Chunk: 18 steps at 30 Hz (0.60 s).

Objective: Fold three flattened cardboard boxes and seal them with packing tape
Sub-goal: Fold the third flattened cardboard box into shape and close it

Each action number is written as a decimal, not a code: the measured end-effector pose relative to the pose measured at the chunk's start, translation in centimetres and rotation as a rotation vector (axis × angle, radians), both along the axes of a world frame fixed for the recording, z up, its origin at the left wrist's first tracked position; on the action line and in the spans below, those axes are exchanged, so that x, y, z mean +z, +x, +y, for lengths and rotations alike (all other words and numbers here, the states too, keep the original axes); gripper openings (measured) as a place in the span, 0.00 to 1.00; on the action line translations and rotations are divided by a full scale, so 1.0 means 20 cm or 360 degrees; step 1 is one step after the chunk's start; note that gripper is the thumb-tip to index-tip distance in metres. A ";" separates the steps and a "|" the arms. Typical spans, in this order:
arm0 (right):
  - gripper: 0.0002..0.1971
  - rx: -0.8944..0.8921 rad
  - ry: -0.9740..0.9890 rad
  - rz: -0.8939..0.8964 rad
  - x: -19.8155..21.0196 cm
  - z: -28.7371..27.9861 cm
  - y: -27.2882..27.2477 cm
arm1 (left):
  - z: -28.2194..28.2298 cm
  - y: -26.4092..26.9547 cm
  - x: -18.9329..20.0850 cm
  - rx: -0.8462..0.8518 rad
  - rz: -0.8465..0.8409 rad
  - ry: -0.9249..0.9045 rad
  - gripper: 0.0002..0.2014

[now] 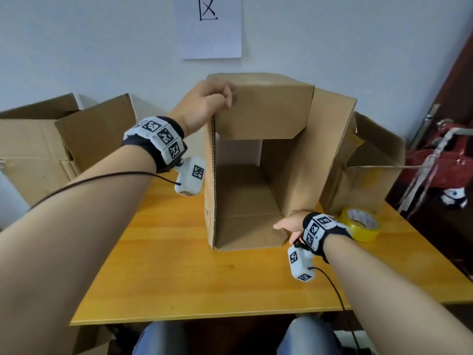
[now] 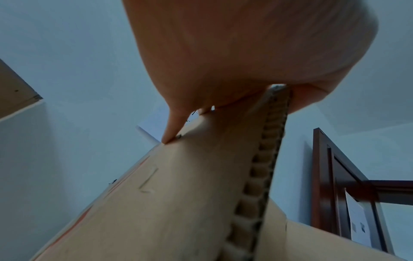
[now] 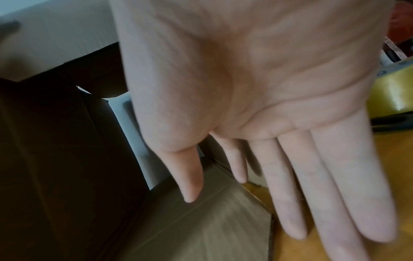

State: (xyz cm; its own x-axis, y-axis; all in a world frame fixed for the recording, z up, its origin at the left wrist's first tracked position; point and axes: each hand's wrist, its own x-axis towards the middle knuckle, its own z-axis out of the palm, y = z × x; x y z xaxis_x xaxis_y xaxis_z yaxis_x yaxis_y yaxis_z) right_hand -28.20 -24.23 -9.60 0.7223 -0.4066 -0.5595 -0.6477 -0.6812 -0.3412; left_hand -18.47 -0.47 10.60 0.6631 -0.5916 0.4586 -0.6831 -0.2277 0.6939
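A brown cardboard box lies on its side on the wooden table, its open end facing me with flaps spread. My left hand grips the box's top left corner, fingers curled over the edge and thumb on the hanging top flap. In the left wrist view that hand pinches the corrugated edge. My right hand is at the right corner of the bottom flap. The right wrist view shows its fingers straight over the flap and table, holding nothing. A yellow tape roll lies just right of it.
One open cardboard box stands at the back left and another at the back right behind the tape. A red bundle with straps hangs at the far right. The table's front edge runs above my knees.
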 end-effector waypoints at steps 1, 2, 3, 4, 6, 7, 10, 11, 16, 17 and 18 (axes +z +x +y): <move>0.36 -0.0011 0.0004 -0.0001 0.00 0.00 0.01 | 0.01 0.00 0.00 0.0001 0.0011 -0.0011 0.08; 0.35 -0.0029 0.0020 -0.0013 0.00 0.01 0.01 | 0.02 0.00 0.01 0.0002 0.0023 -0.0013 0.09; 0.35 -0.0059 0.0071 -0.0035 0.00 0.00 0.02 | 0.03 -0.01 0.01 -0.0001 0.0037 -0.0008 0.10; 0.35 -0.0100 0.0147 -0.0062 0.00 0.00 0.02 | 0.04 -0.01 0.02 -0.0007 0.0051 -0.0002 0.11; 0.37 -0.0205 0.0313 -0.0093 0.00 0.00 0.02 | 0.07 -0.01 0.02 -0.0015 0.0066 0.0016 0.13; 0.38 -0.0258 0.0394 -0.0105 0.00 -0.01 0.02 | 0.08 -0.01 0.02 -0.0015 0.0068 0.0021 0.14; 0.34 -0.0440 0.0634 -0.0257 -0.02 -0.03 0.01 | 0.11 0.00 0.02 -0.0027 0.0074 0.0018 0.15; 0.29 -0.0528 0.0754 -0.0375 -0.03 -0.04 0.02 | 0.11 0.00 0.02 -0.0033 0.0079 0.0019 0.15; 0.20 -0.0971 0.1704 -0.0888 0.02 -0.02 0.06 | 0.08 0.00 0.01 -0.0007 -0.0012 0.0074 0.11; 0.21 -0.0904 0.1691 -0.0944 0.06 0.00 0.07 | 0.07 0.01 0.00 0.0022 -0.0076 0.0102 0.09; 0.21 -0.0833 0.1655 -0.1003 0.08 0.01 0.08 | 0.07 0.02 0.00 0.0055 -0.0149 0.0137 0.11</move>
State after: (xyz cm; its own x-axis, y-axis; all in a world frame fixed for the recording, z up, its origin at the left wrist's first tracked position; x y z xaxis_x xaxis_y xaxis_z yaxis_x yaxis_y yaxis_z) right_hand -26.68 -24.07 -7.95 0.8617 -0.3036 -0.4066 -0.2917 0.3595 -0.8864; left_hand -18.13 0.95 10.52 0.6404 -0.6091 0.4678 -0.7346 -0.3082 0.6045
